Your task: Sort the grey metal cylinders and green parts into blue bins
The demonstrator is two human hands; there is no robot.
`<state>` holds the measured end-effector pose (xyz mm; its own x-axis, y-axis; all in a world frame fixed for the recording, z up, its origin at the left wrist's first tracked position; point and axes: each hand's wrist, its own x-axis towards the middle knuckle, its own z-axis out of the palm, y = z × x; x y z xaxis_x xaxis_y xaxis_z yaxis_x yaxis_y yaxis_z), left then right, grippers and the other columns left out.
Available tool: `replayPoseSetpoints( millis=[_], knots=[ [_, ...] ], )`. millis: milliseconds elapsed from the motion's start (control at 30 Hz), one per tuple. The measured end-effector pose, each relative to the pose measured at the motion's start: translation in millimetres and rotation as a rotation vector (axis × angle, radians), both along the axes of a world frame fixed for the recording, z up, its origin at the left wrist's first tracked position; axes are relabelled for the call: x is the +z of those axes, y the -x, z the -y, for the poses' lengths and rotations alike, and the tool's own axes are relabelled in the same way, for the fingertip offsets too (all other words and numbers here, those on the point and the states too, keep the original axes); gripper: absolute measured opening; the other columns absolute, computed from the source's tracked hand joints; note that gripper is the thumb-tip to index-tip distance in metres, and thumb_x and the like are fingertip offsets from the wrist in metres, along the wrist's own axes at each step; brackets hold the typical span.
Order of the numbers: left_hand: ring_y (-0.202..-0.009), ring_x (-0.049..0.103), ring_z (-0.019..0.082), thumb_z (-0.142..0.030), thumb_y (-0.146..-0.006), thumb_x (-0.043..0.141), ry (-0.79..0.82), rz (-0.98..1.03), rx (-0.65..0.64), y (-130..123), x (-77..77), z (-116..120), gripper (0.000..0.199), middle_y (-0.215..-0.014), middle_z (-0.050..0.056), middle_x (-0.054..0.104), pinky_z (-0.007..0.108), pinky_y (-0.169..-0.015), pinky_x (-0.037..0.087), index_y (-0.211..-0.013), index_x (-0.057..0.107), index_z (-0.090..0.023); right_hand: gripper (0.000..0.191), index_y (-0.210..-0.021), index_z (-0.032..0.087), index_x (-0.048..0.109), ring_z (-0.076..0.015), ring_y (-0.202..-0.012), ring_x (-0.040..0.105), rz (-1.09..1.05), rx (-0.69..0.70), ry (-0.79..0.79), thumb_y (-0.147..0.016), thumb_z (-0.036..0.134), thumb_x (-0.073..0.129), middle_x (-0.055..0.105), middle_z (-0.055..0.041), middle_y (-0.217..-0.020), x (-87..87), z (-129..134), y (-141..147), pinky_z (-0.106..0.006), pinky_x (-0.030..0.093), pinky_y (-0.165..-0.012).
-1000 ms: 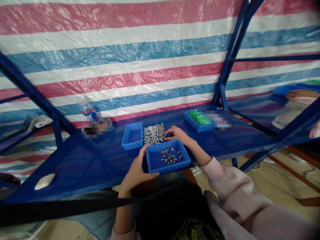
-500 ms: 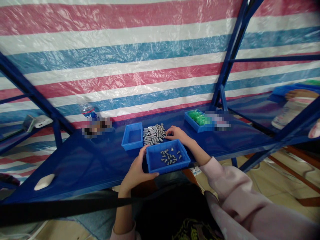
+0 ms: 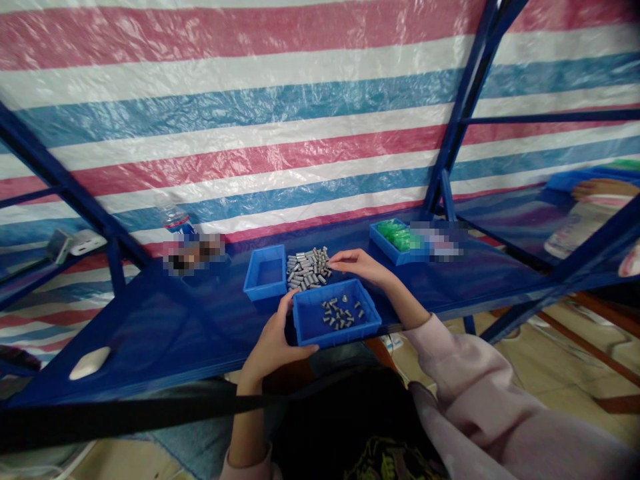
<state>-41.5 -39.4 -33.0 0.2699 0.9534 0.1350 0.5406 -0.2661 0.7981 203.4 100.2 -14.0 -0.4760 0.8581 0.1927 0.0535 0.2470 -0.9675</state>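
My left hand grips the left end of a blue plastic bin, its thumb along the near side and its fingers at the far corner. Several small metal screws lie loose in that bin, which rests at the table's front edge. Behind it is a pile of short metal cylinders, with smaller screw-like pieces along its right side. At this right edge my right hand has its thumb and fingertips drawn together. Whatever is between those fingertips is too small to make out.
Left of the pile stands a second blue bin. A blue bin of green packets sits at the back right. A white computer mouse lies at left, and a plastic bottle is behind. Another person's hand shows far right.
My right hand has shifted slightly up and back at the pile's right edge, its fingers now straighter. My left hand and the bin stay in place.
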Motion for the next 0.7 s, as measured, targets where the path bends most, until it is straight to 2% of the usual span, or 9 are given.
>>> replayPoseSetpoints(
  millis=[100,200,267,333,533,700],
  knots=[
    [-0.133,0.042,0.031,-0.030,-0.066,0.080,-0.008,-0.003,0.005,0.1,-0.3,0.3,0.099,-0.145,0.009,0.042,0.045,-0.112,0.033,-0.146,0.021,-0.027,0.031,-0.090,0.018,0.076,-0.0181,-0.090,0.064,-0.046,0.144,0.071,-0.069,0.040,0.078,0.073,-0.0048,-0.098,5.0,4.6,-2.9,-0.031,0.047,-0.084],
    [-0.133,0.043,0.031,-0.031,-0.066,0.080,0.000,-0.005,0.006,0.1,0.1,0.7,0.099,-0.145,0.010,0.042,0.045,-0.112,0.033,-0.146,0.022,-0.027,0.030,-0.089,0.018,0.077,-0.0197,-0.098,0.064,0.038,0.341,0.085,-0.068,0.038,0.079,0.072,-0.0045,-0.103,7.8,6.6,-4.4,-0.033,0.045,-0.092],
    [-0.133,0.043,0.031,-0.032,-0.066,0.080,0.004,-0.008,0.010,0.1,0.4,0.5,0.099,-0.145,0.010,0.042,0.045,-0.111,0.033,-0.146,0.022,-0.027,0.032,-0.092,0.018,0.077,-0.0203,-0.098,0.064,0.097,0.389,0.087,-0.069,0.040,0.078,0.073,-0.0042,-0.102,8.8,7.4,-4.3,-0.033,0.045,-0.092],
    [-0.132,0.044,0.031,-0.033,-0.066,0.080,0.002,-0.006,0.011,-0.1,0.3,0.0,0.099,-0.145,0.009,0.042,0.045,-0.111,0.034,-0.146,0.022,-0.027,0.035,-0.096,0.018,0.076,-0.0203,-0.096,0.065,0.106,0.351,0.089,-0.071,0.041,0.077,0.073,-0.0044,-0.101,8.7,7.3,-3.3,-0.033,0.046,-0.091],
    [-0.132,0.044,0.030,-0.031,-0.066,0.080,0.006,0.012,0.007,-0.8,1.1,0.3,0.099,-0.144,0.011,0.043,0.045,-0.111,0.035,-0.146,0.022,-0.026,0.036,-0.097,0.015,0.075,-0.0195,-0.091,0.066,0.090,0.088,0.056,-0.074,0.042,0.073,0.074,-0.0074,-0.101,3.1,2.1,0.2,-0.033,0.047,-0.088],
    [-0.132,0.045,0.031,-0.030,-0.066,0.080,0.018,0.007,0.003,-1.4,4.5,1.5,0.099,-0.144,0.010,0.043,0.045,-0.111,0.035,-0.146,0.022,-0.026,0.037,-0.102,0.016,0.075,-0.0220,-0.099,0.066,0.109,0.069,0.033,-0.075,0.041,0.071,0.073,-0.0077,-0.108,1.0,-0.1,-0.1,-0.037,0.046,-0.095]
  ],
)
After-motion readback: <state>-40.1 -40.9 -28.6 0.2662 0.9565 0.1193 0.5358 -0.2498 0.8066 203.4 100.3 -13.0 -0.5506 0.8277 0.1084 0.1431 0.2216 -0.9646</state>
